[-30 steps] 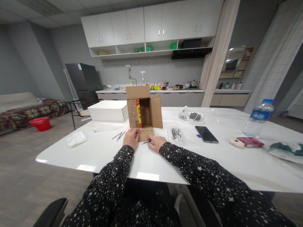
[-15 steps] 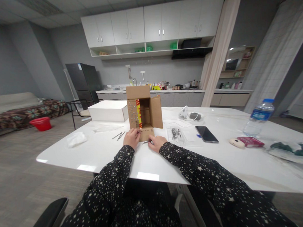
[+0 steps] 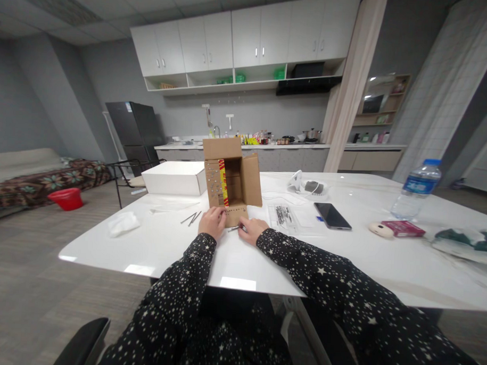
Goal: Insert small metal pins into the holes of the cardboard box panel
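A small brown cardboard box (image 3: 252,180) stands on the table with its flaps folded out and its inside facing me. Its lower flap (image 3: 236,218) lies toward me, with a row of small dark marks or bits across it. My left hand (image 3: 212,222) is closed at the left edge of that flap, fingers curled over it. My right hand (image 3: 252,231) is closed in a pinch on a slim metal tool (image 3: 233,229), whose tip points left just below the flap. Its exact kind is too small to tell. Small bits dot the box's left flap (image 3: 214,184), beside red-and-yellow tape.
Several thin metal rods (image 3: 191,218) lie left of my hands, near crumpled white tissue (image 3: 123,224). A white box (image 3: 174,177) stands behind. To the right are a clear case of small parts (image 3: 283,217), a phone (image 3: 332,215) and a water bottle (image 3: 417,188).
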The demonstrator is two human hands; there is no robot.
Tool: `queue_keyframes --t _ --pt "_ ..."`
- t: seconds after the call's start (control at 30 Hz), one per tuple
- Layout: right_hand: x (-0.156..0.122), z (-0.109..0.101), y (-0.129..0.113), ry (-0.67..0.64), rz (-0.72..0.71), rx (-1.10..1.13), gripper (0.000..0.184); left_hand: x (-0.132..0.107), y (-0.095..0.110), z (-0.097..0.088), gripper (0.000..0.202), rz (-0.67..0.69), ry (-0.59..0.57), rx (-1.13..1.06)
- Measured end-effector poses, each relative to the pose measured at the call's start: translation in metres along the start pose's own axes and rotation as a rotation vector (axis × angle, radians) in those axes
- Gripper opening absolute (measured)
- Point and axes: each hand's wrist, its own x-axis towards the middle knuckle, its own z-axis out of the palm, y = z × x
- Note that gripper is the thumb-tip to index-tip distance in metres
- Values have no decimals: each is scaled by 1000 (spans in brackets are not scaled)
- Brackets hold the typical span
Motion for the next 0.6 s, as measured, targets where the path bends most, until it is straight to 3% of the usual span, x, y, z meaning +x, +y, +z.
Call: queue_keyframes --t 0.6 --pt "1 0 0 -11 4 -4 28 0 -4 1 16 -22 -35 37"
